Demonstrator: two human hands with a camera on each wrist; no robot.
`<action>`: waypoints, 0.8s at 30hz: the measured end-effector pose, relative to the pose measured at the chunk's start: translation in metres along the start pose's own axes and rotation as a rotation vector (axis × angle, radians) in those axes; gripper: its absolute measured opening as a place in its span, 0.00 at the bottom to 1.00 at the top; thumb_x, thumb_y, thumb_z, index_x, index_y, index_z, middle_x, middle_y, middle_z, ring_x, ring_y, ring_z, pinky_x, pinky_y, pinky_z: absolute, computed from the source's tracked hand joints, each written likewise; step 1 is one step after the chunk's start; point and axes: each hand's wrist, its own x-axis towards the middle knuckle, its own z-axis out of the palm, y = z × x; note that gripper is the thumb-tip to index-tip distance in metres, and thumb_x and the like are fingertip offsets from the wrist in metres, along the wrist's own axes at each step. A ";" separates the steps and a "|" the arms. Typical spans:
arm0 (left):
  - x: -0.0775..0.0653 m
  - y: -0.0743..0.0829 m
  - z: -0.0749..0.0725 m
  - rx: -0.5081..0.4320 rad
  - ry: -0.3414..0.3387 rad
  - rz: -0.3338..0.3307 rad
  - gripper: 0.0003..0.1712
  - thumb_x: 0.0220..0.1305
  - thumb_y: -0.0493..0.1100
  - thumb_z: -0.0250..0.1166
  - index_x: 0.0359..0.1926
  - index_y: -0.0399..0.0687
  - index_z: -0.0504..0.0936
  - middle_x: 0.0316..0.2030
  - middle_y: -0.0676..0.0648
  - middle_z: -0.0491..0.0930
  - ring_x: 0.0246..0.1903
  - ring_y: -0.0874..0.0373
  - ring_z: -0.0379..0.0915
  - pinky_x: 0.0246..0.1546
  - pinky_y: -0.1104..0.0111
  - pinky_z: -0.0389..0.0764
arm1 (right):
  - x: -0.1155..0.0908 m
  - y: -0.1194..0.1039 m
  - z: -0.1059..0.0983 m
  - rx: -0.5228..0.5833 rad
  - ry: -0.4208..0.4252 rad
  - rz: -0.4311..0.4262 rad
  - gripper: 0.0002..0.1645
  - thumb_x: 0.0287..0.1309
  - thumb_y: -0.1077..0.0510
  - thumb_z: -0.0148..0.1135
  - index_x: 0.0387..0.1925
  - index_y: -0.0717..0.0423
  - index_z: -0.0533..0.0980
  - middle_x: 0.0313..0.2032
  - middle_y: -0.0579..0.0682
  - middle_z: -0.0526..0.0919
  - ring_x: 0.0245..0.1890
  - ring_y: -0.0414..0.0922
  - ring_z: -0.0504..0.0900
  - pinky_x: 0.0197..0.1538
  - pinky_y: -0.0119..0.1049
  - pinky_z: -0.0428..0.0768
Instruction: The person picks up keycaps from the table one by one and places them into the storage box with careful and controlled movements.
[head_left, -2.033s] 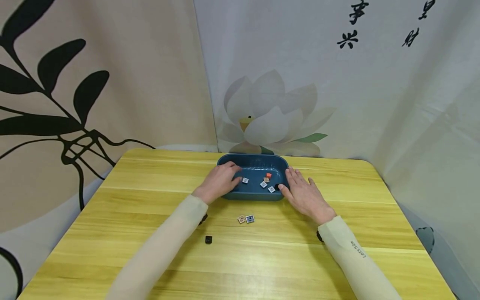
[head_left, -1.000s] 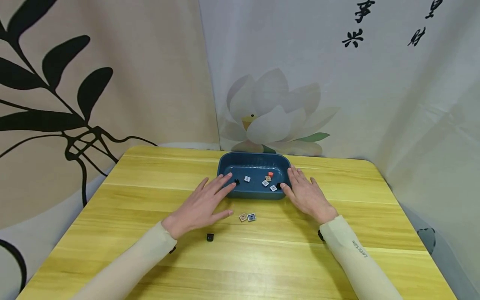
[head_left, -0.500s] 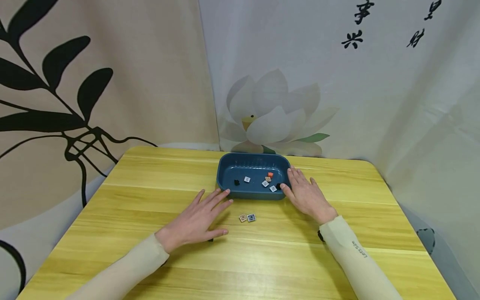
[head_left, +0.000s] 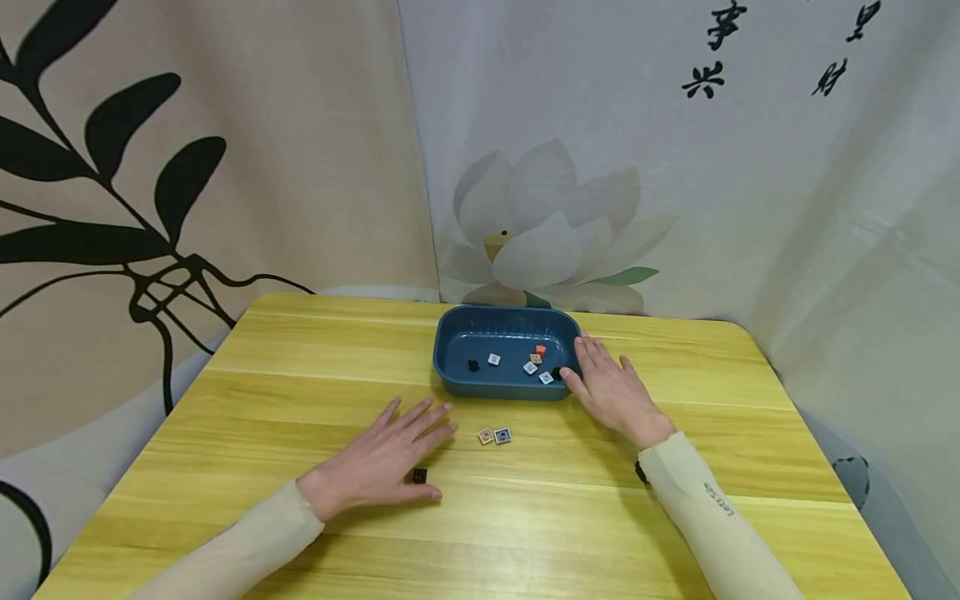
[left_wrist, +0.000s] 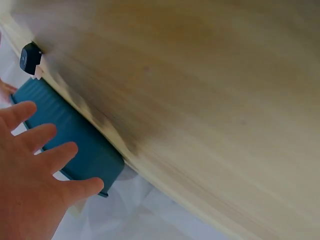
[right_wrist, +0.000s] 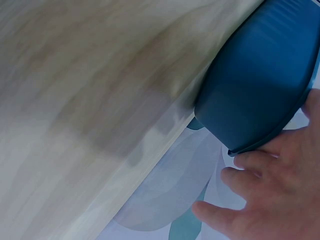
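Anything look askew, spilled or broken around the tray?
Nothing stands out as odd: the blue tray sits upright, with a black piece, tan piece and blue-grey piece lying outside it on the table.

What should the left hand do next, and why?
I'd probably pinch the loose black block between thumb and index finger. The left hand is open, and in the head view that block shows between them. Similar small blocks lie in the blue tray, with the right hand at its right end.
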 end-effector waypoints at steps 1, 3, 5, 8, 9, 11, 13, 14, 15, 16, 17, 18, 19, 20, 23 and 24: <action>-0.001 0.000 0.000 -0.002 -0.009 0.001 0.53 0.65 0.77 0.57 0.78 0.48 0.65 0.79 0.38 0.55 0.76 0.36 0.53 0.71 0.32 0.52 | 0.000 0.000 0.000 0.000 -0.001 0.003 0.48 0.80 0.32 0.31 0.82 0.63 0.46 0.82 0.58 0.44 0.81 0.58 0.44 0.75 0.68 0.49; -0.002 -0.002 0.000 -0.007 -0.031 -0.001 0.52 0.66 0.77 0.56 0.78 0.49 0.65 0.79 0.38 0.55 0.76 0.36 0.53 0.71 0.32 0.51 | 0.000 -0.001 0.000 0.000 0.000 0.003 0.48 0.80 0.32 0.32 0.81 0.63 0.46 0.82 0.59 0.44 0.81 0.58 0.44 0.75 0.69 0.49; -0.004 -0.003 0.000 -0.015 -0.053 -0.005 0.51 0.66 0.77 0.57 0.78 0.50 0.66 0.79 0.39 0.56 0.76 0.37 0.54 0.71 0.32 0.50 | -0.001 -0.001 -0.001 0.000 -0.001 0.004 0.48 0.80 0.32 0.31 0.81 0.63 0.46 0.82 0.59 0.45 0.81 0.58 0.44 0.75 0.69 0.49; -0.005 -0.005 -0.001 -0.023 -0.085 -0.007 0.49 0.66 0.75 0.59 0.77 0.52 0.67 0.78 0.41 0.59 0.76 0.39 0.56 0.72 0.33 0.50 | -0.001 -0.001 0.000 -0.001 0.000 0.001 0.49 0.80 0.31 0.31 0.82 0.63 0.46 0.82 0.59 0.44 0.81 0.59 0.44 0.75 0.69 0.49; -0.006 -0.006 -0.001 -0.020 -0.093 -0.005 0.47 0.66 0.74 0.59 0.77 0.53 0.68 0.78 0.41 0.60 0.75 0.39 0.58 0.72 0.33 0.51 | -0.001 -0.001 0.000 0.000 0.001 0.001 0.49 0.80 0.31 0.30 0.82 0.63 0.46 0.82 0.59 0.44 0.81 0.58 0.44 0.75 0.69 0.49; -0.006 -0.007 -0.001 -0.009 -0.099 0.012 0.44 0.67 0.72 0.61 0.75 0.55 0.71 0.76 0.42 0.64 0.73 0.41 0.62 0.71 0.34 0.54 | -0.001 -0.001 0.000 0.000 0.005 -0.002 0.49 0.80 0.31 0.30 0.82 0.63 0.46 0.82 0.59 0.44 0.81 0.58 0.44 0.75 0.69 0.49; -0.006 -0.009 -0.003 0.004 -0.102 0.036 0.41 0.68 0.70 0.62 0.73 0.56 0.73 0.73 0.43 0.68 0.70 0.43 0.66 0.70 0.35 0.58 | -0.001 -0.001 0.000 0.000 0.008 -0.004 0.50 0.79 0.30 0.29 0.81 0.64 0.46 0.82 0.59 0.44 0.81 0.59 0.44 0.75 0.69 0.49; -0.007 -0.009 -0.003 0.012 -0.101 0.047 0.39 0.68 0.69 0.62 0.72 0.56 0.75 0.72 0.44 0.70 0.69 0.45 0.68 0.70 0.36 0.60 | -0.001 -0.001 0.000 0.000 0.007 -0.003 0.50 0.79 0.30 0.29 0.82 0.63 0.46 0.82 0.59 0.44 0.81 0.58 0.44 0.75 0.69 0.49; -0.007 -0.009 -0.004 0.019 -0.099 0.057 0.37 0.69 0.68 0.63 0.71 0.57 0.77 0.71 0.45 0.72 0.68 0.46 0.69 0.69 0.37 0.62 | -0.001 -0.001 0.000 0.001 0.007 -0.003 0.50 0.79 0.30 0.29 0.81 0.63 0.46 0.82 0.59 0.44 0.81 0.58 0.44 0.75 0.69 0.49; -0.007 -0.010 -0.004 0.023 -0.097 0.068 0.35 0.69 0.67 0.63 0.69 0.58 0.78 0.69 0.45 0.74 0.67 0.47 0.70 0.69 0.38 0.63 | -0.001 -0.001 0.000 0.001 0.006 -0.001 0.50 0.79 0.30 0.29 0.82 0.63 0.46 0.82 0.59 0.44 0.81 0.58 0.44 0.75 0.69 0.49; -0.007 -0.010 -0.005 0.025 -0.096 0.077 0.33 0.69 0.66 0.64 0.68 0.58 0.80 0.68 0.46 0.75 0.66 0.48 0.71 0.69 0.39 0.64 | -0.001 -0.001 0.000 -0.001 0.007 -0.003 0.50 0.79 0.30 0.29 0.81 0.64 0.46 0.82 0.59 0.44 0.81 0.59 0.45 0.75 0.69 0.49; -0.007 -0.010 -0.005 0.024 -0.094 0.084 0.31 0.69 0.65 0.65 0.66 0.58 0.81 0.67 0.47 0.76 0.66 0.50 0.72 0.69 0.40 0.65 | -0.001 -0.001 0.001 -0.001 0.009 -0.005 0.50 0.79 0.30 0.29 0.81 0.64 0.46 0.82 0.59 0.45 0.81 0.59 0.45 0.74 0.69 0.49; -0.007 -0.010 -0.006 0.023 -0.089 0.092 0.29 0.69 0.64 0.65 0.65 0.58 0.83 0.65 0.47 0.77 0.64 0.50 0.73 0.68 0.40 0.65 | -0.001 0.000 0.001 -0.003 0.010 -0.005 0.50 0.79 0.30 0.29 0.81 0.64 0.46 0.82 0.60 0.45 0.81 0.59 0.45 0.74 0.69 0.49; -0.007 -0.010 -0.006 0.023 -0.085 0.100 0.27 0.69 0.63 0.66 0.63 0.58 0.84 0.64 0.48 0.78 0.63 0.51 0.74 0.68 0.40 0.66 | -0.001 0.000 0.001 -0.003 0.010 -0.004 0.50 0.79 0.30 0.29 0.81 0.64 0.46 0.82 0.59 0.45 0.81 0.59 0.45 0.75 0.69 0.49; -0.006 -0.011 -0.007 0.028 -0.067 0.127 0.21 0.68 0.59 0.69 0.58 0.59 0.87 0.58 0.50 0.81 0.58 0.53 0.77 0.67 0.42 0.68 | -0.001 0.000 0.002 -0.006 0.019 -0.007 0.50 0.79 0.30 0.29 0.81 0.64 0.47 0.82 0.60 0.45 0.81 0.59 0.45 0.74 0.69 0.49; -0.006 -0.011 -0.007 0.031 -0.061 0.135 0.19 0.68 0.58 0.70 0.56 0.59 0.88 0.56 0.51 0.81 0.56 0.54 0.77 0.66 0.43 0.70 | -0.001 0.000 0.002 -0.005 0.021 -0.007 0.49 0.80 0.31 0.29 0.81 0.64 0.47 0.82 0.60 0.45 0.81 0.59 0.45 0.74 0.69 0.49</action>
